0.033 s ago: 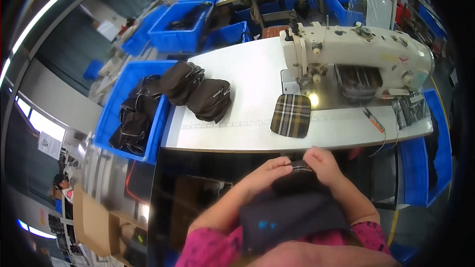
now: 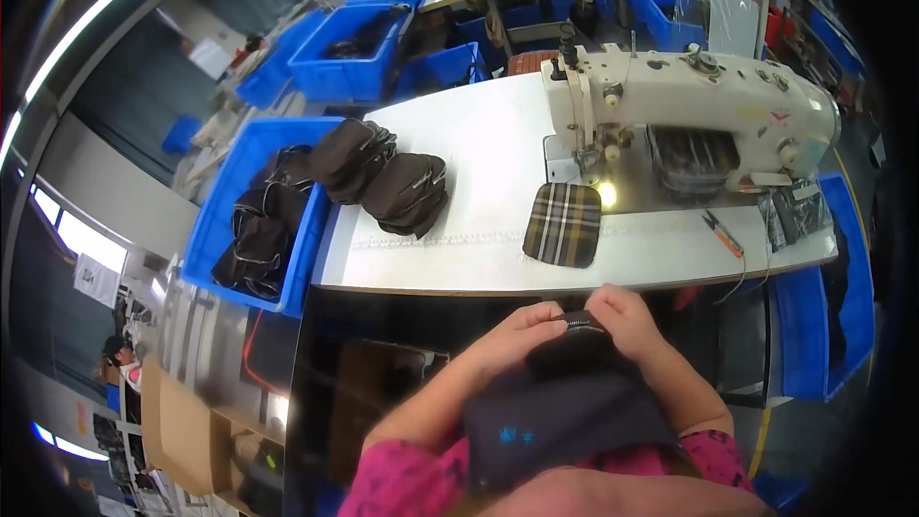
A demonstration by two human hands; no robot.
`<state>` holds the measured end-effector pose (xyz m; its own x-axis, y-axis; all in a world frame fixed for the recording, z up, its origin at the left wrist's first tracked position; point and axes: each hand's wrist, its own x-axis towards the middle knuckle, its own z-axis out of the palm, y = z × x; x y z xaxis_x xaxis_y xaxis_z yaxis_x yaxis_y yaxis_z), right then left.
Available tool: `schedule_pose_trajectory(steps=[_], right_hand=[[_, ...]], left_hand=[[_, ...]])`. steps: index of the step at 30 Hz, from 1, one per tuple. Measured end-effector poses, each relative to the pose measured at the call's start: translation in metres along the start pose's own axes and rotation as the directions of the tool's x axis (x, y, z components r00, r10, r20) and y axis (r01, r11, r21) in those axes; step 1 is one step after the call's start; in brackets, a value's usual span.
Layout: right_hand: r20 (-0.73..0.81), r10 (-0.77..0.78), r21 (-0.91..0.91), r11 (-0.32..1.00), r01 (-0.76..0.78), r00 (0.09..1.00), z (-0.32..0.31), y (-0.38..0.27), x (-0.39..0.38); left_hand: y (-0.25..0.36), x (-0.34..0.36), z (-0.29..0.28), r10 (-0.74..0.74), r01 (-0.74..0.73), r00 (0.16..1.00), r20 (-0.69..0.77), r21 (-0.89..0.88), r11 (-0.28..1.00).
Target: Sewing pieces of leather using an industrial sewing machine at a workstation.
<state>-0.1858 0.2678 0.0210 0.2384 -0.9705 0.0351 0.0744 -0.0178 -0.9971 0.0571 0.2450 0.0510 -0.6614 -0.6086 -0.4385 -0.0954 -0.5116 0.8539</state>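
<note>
Close to my lap, just off the table's front edge, I hold a dark brown zippered pouch [image 2: 571, 348]. A silver zipper runs along its top between my hands. My left hand [image 2: 525, 333] has its fingers closed on the pouch's left end. Opposite it, my right hand [image 2: 620, 318] pinches the other end, its fingertips curled in. A plaid fabric piece [image 2: 563, 225] with rounded corners lies flat on the table, just beyond my hands. Behind that piece stands a white sewing machine [image 2: 689, 115], its lamp lit by the needle.
Two stacks of brown pouches [image 2: 406, 193] sit on the white table [image 2: 450, 263]. More fill a blue bin [image 2: 304, 273] at its left. Orange-handled thread snips [image 2: 724, 236] lie at the right, and plaid pieces [image 2: 694, 158] are stacked under the machine arm. Another blue bin [image 2: 802, 325] stands at the right.
</note>
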Motion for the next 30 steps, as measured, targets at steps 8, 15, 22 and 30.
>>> schedule_pose_trajectory(steps=[8, 15, 22, 30], right_hand=[[0.169, 0.001, 0.262, 0.964, -0.046, 0.986, -0.022, -0.030, -0.009], [-0.085, -0.281, 0.516, 0.808, 0.283, 0.956, -0.037, -0.059, -0.018], [0.027, -0.096, 0.530, 0.845, 0.067, 0.995, -0.024, -0.047, 0.003], [0.196, 0.101, 0.344, 0.925, -0.164, 0.975, -0.011, 0.000, -0.003]], left_hand=[[-0.002, 0.016, 0.014, 0.160, -0.171, 0.977, 0.139, 0.071, 0.983], [-0.020, 0.009, 0.018, 0.111, -0.092, 0.975, 0.191, -0.106, 0.990], [-0.026, 0.019, 0.002, 0.343, -0.323, 0.938, -0.044, -0.461, 0.826], [-0.018, 0.036, -0.048, 0.415, -0.445, 0.888, -0.196, -0.590, 0.673]])
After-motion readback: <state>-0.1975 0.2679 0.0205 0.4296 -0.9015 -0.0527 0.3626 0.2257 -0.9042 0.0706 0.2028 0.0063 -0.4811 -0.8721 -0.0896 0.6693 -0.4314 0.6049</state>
